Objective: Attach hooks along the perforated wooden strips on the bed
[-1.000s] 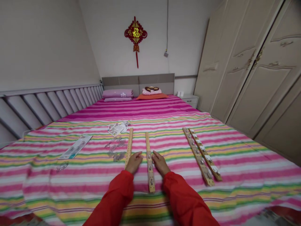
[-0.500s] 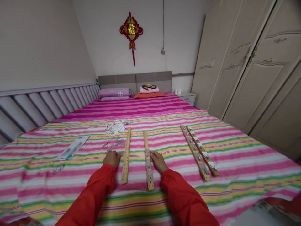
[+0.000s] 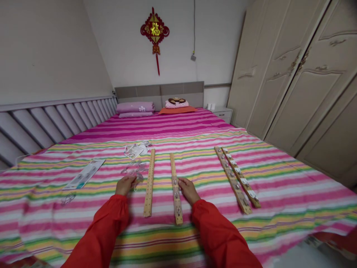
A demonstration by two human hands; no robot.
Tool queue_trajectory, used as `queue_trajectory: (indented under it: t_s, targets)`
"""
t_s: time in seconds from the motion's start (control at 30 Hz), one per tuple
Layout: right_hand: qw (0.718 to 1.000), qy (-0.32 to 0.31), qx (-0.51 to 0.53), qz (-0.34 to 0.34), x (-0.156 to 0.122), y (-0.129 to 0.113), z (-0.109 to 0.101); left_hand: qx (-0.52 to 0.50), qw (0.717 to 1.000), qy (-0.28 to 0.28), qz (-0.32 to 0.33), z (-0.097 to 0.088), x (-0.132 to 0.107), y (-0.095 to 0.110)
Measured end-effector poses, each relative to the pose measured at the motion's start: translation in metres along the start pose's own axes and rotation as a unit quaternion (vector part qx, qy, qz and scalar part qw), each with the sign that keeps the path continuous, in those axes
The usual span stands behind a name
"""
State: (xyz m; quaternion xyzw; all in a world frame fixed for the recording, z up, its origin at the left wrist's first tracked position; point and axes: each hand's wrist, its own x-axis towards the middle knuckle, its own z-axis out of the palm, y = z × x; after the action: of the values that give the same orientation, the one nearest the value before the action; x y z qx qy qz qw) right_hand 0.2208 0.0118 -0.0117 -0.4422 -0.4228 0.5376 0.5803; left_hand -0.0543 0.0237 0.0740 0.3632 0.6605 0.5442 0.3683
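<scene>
My left hand (image 3: 125, 185) pinches a clear adhesive hook (image 3: 136, 188), its metal end hanging below the fingertips. Just beyond it lies a loose pile of transparent adhesive hooks (image 3: 135, 166). A bare wooden strip (image 3: 149, 186) with small holes lies to the right of that hand. My right hand (image 3: 189, 190) is closed at the right edge of a second wooden strip (image 3: 176, 186), thumb and fingertips against it. Several clear hooks sit along the near half of this strip; its far half is bare.
To the right lie a wooden strip with clear hooks (image 3: 232, 178) and one with white hooks (image 3: 241, 176). A hook package (image 3: 85, 175), a small wire-like item (image 3: 67, 199) and a heap of wrappers (image 3: 137, 149) are on the left of the striped bedspread (image 3: 206, 230).
My left hand has moved a little left, away from the bare strip, and a metal hook end now shows below its fingers. The right hand stays at its strip.
</scene>
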Motion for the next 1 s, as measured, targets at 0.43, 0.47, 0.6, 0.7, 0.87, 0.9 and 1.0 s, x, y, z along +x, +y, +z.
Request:
queue_trajectory:
  t_s: [0.43, 0.47, 0.6, 0.7, 0.87, 0.9, 1.0]
  targets:
    - [1.0, 0.004, -0.011, -0.007, -0.001, 0.0, 0.0, -0.148, 0.981, 0.025, -0.12, 0.006, -0.006, 0.016]
    - [1.0, 0.004, -0.01, -0.007, -0.001, 0.0, 0.0, -0.15, 0.981, 0.024, -0.122, 0.006, -0.006, 0.016]
    - [1.0, -0.005, -0.005, -0.008, -0.002, -0.003, -0.001, -0.161, 0.978, 0.029, -0.13, 0.01, -0.007, 0.019]
    - [1.0, -0.006, 0.001, -0.003, -0.003, -0.004, -0.001, -0.194, 0.973, 0.031, -0.125, 0.012, -0.009, 0.023]
    - [1.0, 0.007, 0.026, -0.001, -0.001, -0.003, 0.0, -0.246, 0.963, -0.064, -0.094, 0.016, -0.023, 0.031]
    - [0.999, 0.011, 0.036, 0.005, -0.001, -0.003, 0.001, -0.249, 0.959, -0.094, -0.095, 0.018, -0.029, 0.032]
    - [0.998, 0.013, 0.06, 0.031, -0.003, -0.005, -0.001, -0.242, 0.948, -0.171, -0.118, 0.031, -0.049, 0.031]
